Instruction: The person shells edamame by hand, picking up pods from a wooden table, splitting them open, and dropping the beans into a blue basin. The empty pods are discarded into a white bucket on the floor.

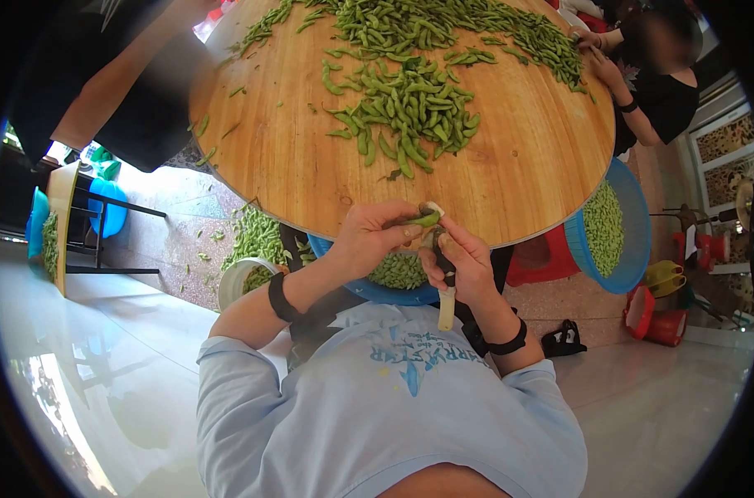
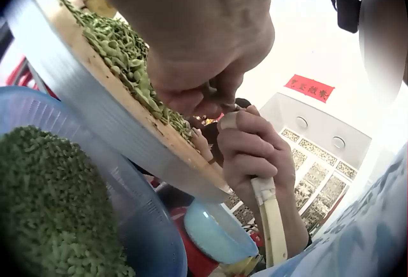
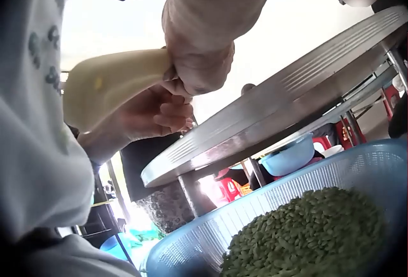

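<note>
Nearest the head camera, at six o'clock, is the person's pale blue shirt (image 1: 394,398), both forearms reaching up from it toward the round wooden table (image 1: 294,166). At nine o'clock stand a yellow stool (image 1: 62,216) and a blue tub (image 1: 110,207); loose pods (image 1: 257,236) litter the floor just right of them, beside a white pail (image 1: 240,278). At the table's near edge the left hand (image 1: 369,241) curls its fingers and thumb round a green pod (image 1: 425,220), pinching it over the rim. Touching that pod from the right, the right hand (image 1: 464,266) is wrapped tight about a knife (image 1: 447,307), whose cream handle pokes down out of the fist toward the shirt; the blade is hidden between the two hands. Directly under both hands sits a blue basket (image 1: 335,249) of shelled beans (image 1: 398,270), plain in the wrist views too. Across the tabletop, at twelve o'clock, lies a heap of pods (image 1: 410,104). At three o'clock a second blue basket (image 1: 638,241) holds more beans, and another person's hands work at the far rim near one o'clock.
</note>
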Tool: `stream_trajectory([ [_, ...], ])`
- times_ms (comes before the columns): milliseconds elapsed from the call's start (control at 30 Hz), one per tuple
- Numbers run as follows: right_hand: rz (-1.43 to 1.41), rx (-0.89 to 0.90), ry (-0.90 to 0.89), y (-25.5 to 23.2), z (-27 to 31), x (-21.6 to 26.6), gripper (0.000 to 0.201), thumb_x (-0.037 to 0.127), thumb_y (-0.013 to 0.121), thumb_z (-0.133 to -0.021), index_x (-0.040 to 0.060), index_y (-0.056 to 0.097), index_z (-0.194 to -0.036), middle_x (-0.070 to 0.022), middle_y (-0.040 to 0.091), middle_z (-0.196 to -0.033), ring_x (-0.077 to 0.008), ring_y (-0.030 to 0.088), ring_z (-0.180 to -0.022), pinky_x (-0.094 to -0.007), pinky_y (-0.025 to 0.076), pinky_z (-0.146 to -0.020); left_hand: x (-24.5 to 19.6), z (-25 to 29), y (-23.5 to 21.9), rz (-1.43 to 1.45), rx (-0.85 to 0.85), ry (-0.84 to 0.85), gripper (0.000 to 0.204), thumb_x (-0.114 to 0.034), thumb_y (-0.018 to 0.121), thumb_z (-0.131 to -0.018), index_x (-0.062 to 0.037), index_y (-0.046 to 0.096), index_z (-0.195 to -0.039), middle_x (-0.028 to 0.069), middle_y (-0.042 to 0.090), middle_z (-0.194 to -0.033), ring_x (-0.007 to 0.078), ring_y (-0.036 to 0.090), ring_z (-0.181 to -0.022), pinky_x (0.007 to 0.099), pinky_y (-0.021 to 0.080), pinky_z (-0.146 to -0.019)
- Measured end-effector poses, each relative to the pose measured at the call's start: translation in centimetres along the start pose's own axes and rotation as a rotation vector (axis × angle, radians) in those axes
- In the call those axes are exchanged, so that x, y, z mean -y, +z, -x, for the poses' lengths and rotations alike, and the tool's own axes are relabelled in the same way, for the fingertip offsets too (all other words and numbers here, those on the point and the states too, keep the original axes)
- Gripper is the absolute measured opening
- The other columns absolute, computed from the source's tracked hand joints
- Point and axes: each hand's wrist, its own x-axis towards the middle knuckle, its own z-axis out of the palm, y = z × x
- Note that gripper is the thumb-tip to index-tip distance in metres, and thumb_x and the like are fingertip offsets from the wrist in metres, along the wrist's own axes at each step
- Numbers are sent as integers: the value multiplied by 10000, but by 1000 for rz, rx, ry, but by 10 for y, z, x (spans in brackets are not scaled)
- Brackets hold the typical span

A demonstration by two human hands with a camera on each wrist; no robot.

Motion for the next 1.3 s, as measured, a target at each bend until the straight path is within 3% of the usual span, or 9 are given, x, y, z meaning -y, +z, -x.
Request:
stream_trajectory([
  [233,114,-40,-51,-2,0,-4,425,168,450,-976,2,400,-1365,-81,549,-763,-95,457,-532,-201,369,-434,5,3,5,-11,-22,206,188,-30,611,-865,26,630,-1044,22,626,-810,58,545,-693,197,437,-597],
  [533,-72,-54,88,2,1,7,285,149,488,-961,0,533,-1200,-81,543,-755,-92,445,-515,-196,364,-405,16,-5,-8,769,275,-382,245,-85,620,-875,9,601,-1101,48,616,-800,119,568,-635,218,399,-496],
  [633,-141,-159,161,-2,1,6,253,146,502,-955,21,551,-1169,-85,546,-764,-94,443,-513,-199,364,-397,16,-6,-2,331,165,-221,247,-94,630,-853,7,599,-1076,78,619,-799,170,592,-625,256,427,-494],
  [700,-154,-210,195,-3,1,5,244,148,508,-953,30,556,-1161,-88,548,-769,-95,442,-511,-200,364,-393,7,-1,3,-752,-23,586,196,-91,641,-808,-5,599,-979,105,604,-786,243,601,-636,328,464,-517],
  [800,-188,-177,223,-1,2,6,244,151,510,-953,35,557,-1162,-94,552,-775,-96,441,-510,-198,363,-389,-3,3,1,-1087,-3,731,197,-90,672,-767,-13,582,-925,123,578,-748,278,576,-597,352,462,-517],
  [1033,-110,-197,167,5,5,1,260,129,498,-953,26,560,-1183,-102,559,-771,-90,440,-513,-196,362,-386,-2,-1,-3,-803,69,643,108,-79,628,-814,-3,578,-873,109,566,-682,269,587,-615,338,440,-505],
  [1100,-74,-218,134,6,6,1,271,116,489,-953,24,556,-1199,-104,561,-768,-88,440,-513,-198,362,-382,-12,3,-1,-423,167,154,109,-109,573,-868,-2,563,-887,151,583,-721,299,606,-687,372,449,-540],
  [1200,114,-195,17,3,10,-4,306,77,496,-940,15,540,-1236,-86,581,-786,-86,451,-518,-189,368,-417,-8,6,7,-332,120,3,118,-96,545,-891,20,563,-885,165,574,-690,302,566,-613,327,431,-528],
  [1300,712,-309,-146,3,11,-12,318,50,542,-908,-19,534,-1219,-65,600,-798,-106,506,-566,-217,421,-488,5,10,14,-581,54,321,117,-91,540,-885,20,558,-916,196,565,-708,365,566,-638,378,441,-552],
])
